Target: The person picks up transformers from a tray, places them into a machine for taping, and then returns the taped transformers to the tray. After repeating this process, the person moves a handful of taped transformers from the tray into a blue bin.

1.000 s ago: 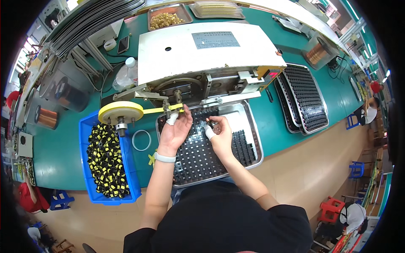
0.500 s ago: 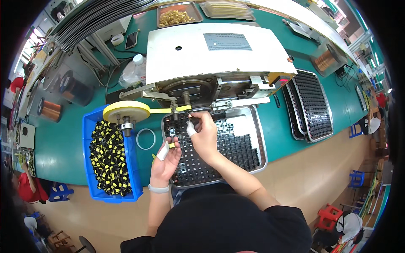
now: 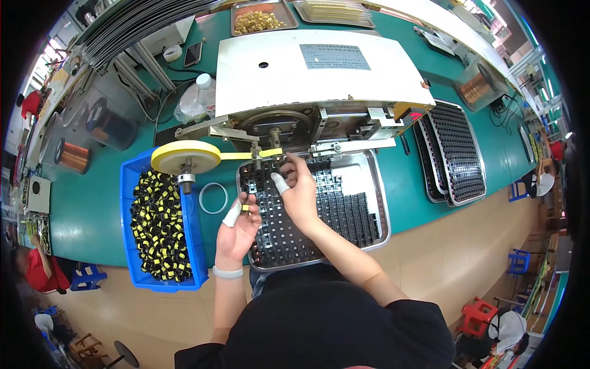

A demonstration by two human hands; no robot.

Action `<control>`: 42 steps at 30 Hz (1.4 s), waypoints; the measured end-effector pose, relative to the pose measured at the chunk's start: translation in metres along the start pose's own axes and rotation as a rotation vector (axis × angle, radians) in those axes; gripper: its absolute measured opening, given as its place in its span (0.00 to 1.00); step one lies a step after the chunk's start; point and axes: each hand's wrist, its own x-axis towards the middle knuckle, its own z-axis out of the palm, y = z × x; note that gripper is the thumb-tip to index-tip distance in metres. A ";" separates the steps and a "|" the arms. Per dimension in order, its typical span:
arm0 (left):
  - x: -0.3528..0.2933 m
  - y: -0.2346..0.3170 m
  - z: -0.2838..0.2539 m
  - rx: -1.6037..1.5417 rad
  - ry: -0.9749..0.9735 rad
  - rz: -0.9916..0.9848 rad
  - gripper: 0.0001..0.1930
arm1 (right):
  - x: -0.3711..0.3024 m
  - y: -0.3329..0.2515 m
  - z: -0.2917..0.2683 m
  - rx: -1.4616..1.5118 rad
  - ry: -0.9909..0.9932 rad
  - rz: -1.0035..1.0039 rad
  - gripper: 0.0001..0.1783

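Note:
My left hand [image 3: 236,237], a white cover on one fingertip, pinches a small black coil bobbin wrapped in yellow tape [image 3: 246,208]. It hovers over the left edge of a metal tray [image 3: 382,212] filled with rows of black bobbins [image 3: 301,212]. Close under the winding machine's spindle [image 3: 275,140] is my right hand [image 3: 299,197], its thumb in a white cover and standing apart from the raised index finger. Nothing clearly shows between them. Yellow tape [image 3: 236,156] runs from a roll [image 3: 186,157] to the spindle area, ending just above the right fingertips.
Left of the tray stands a blue bin [image 3: 201,270] full of yellow-taped bobbins; a pale ring [image 3: 213,198] lies between. The white machine housing [image 3: 326,77] rises behind. Stacked trays of black parts [image 3: 458,154] sit at the right. Copper wire spools [image 3: 72,158] flank the bench.
My right thumb and index finger have spread and come off the spindle. The left hand has shifted slightly up and left, still pinching a yellow-taped bobbin. The tape end now hangs free of my fingers.

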 end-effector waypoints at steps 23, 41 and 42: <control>0.091 -0.027 0.020 0.123 -0.093 -0.216 0.16 | -0.010 0.014 -0.053 0.444 0.098 0.119 0.11; -0.003 -0.021 0.003 0.116 0.074 -0.099 0.13 | 0.017 0.001 0.001 0.406 0.002 0.013 0.10; -0.002 -0.021 0.004 0.119 0.066 -0.095 0.14 | 0.016 -0.001 0.000 0.472 -0.039 0.106 0.10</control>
